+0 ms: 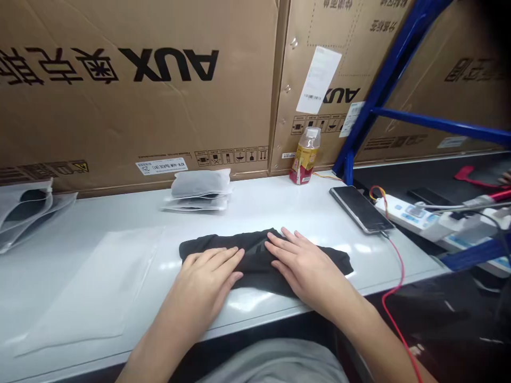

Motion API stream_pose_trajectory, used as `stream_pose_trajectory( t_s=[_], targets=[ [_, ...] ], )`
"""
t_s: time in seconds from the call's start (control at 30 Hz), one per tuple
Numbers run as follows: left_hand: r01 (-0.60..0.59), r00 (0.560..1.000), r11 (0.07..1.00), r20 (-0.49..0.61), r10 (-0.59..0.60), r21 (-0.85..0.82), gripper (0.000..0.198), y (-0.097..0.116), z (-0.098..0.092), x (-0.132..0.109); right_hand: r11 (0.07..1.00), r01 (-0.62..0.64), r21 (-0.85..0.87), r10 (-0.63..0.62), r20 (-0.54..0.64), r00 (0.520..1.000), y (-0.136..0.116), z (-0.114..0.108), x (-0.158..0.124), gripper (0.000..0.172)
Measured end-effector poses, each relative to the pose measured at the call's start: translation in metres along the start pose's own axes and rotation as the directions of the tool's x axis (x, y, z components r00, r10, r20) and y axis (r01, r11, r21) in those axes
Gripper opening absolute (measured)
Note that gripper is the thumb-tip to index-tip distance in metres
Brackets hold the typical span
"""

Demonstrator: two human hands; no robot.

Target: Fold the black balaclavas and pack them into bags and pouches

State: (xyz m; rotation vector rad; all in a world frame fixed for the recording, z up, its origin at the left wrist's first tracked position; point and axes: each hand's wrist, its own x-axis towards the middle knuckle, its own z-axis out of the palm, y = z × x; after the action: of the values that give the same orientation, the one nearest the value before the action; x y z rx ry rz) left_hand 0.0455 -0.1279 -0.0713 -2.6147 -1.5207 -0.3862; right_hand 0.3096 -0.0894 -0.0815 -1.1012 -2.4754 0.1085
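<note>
A black cloth piece, folded into a long flat strip, lies along the front of the white table. My left hand rests flat on its left part, fingers stretched out. My right hand lies on the middle and right part with its fingers slightly spread. Both palms face down and neither hand grasps the cloth. The right end of the cloth shows beyond my right wrist. To the left lies a flat translucent plastic bag.
Behind stand a stack of packed frosted bags, a drink bottle and large cardboard boxes. More bags are at far left. On the right are a phone with a red cable, a power strip and a blue frame.
</note>
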Motion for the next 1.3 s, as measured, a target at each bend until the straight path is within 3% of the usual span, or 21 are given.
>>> stream_pose_trajectory(
  t_s=[0.13, 0.23, 0.33, 0.4, 0.5, 0.6, 0.7, 0.77, 0.87, 0.93, 1.03, 1.1, 1.2, 1.3],
  targets=[
    [0.040, 0.999, 0.997, -0.023, -0.042, -0.066, 0.037, -0.016, -0.010, -0.008, 0.997, -0.039, 0.065, 0.037, 0.028, 0.999, 0.006, 0.000, -0.002, 0.040],
    [0.021, 0.996, 1.000, -0.088, -0.020, 0.003, 0.036, -0.011, -0.019, -0.010, 0.994, -0.085, 0.072, 0.086, -0.010, 0.996, 0.013, -0.017, -0.013, 0.046],
    [-0.067, 0.991, 0.997, -0.116, 0.071, 0.042, 0.039, 0.014, -0.023, 0.000, 0.966, -0.257, -0.037, 0.252, -0.093, 0.963, 0.032, -0.039, -0.034, 0.046],
    [-0.129, 0.990, 0.992, -0.059, 0.130, 0.013, 0.043, 0.036, -0.018, 0.011, 0.932, -0.348, -0.105, 0.343, -0.059, 0.937, 0.047, -0.052, -0.050, 0.043],
    [-0.152, 0.986, 0.987, 0.064, 0.155, -0.061, 0.053, 0.061, -0.003, 0.028, 0.915, -0.395, -0.079, 0.399, 0.039, 0.916, 0.060, -0.062, -0.062, 0.040],
    [-0.087, 0.989, 0.988, 0.108, 0.101, -0.128, 0.055, 0.071, 0.012, 0.036, 0.858, -0.514, -0.024, 0.514, 0.017, 0.857, 0.053, -0.062, -0.053, 0.034],
    [-0.036, 0.994, 0.985, 0.096, 0.052, -0.169, 0.056, 0.070, 0.018, 0.035, 0.790, -0.600, 0.122, 0.612, -0.182, 0.769, 0.028, -0.058, -0.031, 0.031],
    [-0.026, 0.995, 0.982, 0.092, 0.044, -0.189, 0.057, 0.070, 0.019, 0.033, 0.810, -0.525, 0.261, 0.584, -0.282, 0.762, 0.008, -0.055, -0.019, 0.041],
    [-0.006, 0.997, 0.976, 0.078, 0.024, -0.219, 0.050, 0.072, 0.019, 0.031, 0.923, -0.253, 0.289, 0.323, -0.228, 0.919, -0.014, -0.047, -0.014, 0.043],
    [-0.012, 0.998, 0.970, 0.050, 0.024, -0.241, 0.044, 0.074, 0.020, 0.030, 0.966, -0.078, 0.245, 0.110, -0.120, 0.987, -0.018, -0.040, -0.017, 0.034],
    [-0.037, 0.999, 0.960, 0.018, 0.044, -0.276, 0.052, 0.073, 0.018, 0.031, 0.976, 0.043, 0.214, -0.043, -0.003, 0.999, -0.012, -0.028, -0.024, 0.030],
    [-0.065, 0.996, 0.947, 0.034, 0.079, -0.314, 0.053, 0.066, 0.011, 0.030, 0.983, 0.075, 0.170, -0.079, 0.016, 0.997, -0.006, -0.021, -0.028, 0.037],
    [-0.128, 0.986, 0.912, 0.048, 0.159, -0.390, 0.033, 0.046, -0.008, 0.025, 0.995, 0.082, 0.064, -0.084, 0.029, 0.996, -0.002, -0.016, -0.029, 0.051],
    [-0.064, 0.998, 0.903, -0.033, 0.055, -0.426, 0.027, 0.025, -0.027, 0.019, 0.995, 0.091, 0.031, -0.093, 0.080, 0.992, -0.011, -0.018, -0.024, 0.057]
  ],
)
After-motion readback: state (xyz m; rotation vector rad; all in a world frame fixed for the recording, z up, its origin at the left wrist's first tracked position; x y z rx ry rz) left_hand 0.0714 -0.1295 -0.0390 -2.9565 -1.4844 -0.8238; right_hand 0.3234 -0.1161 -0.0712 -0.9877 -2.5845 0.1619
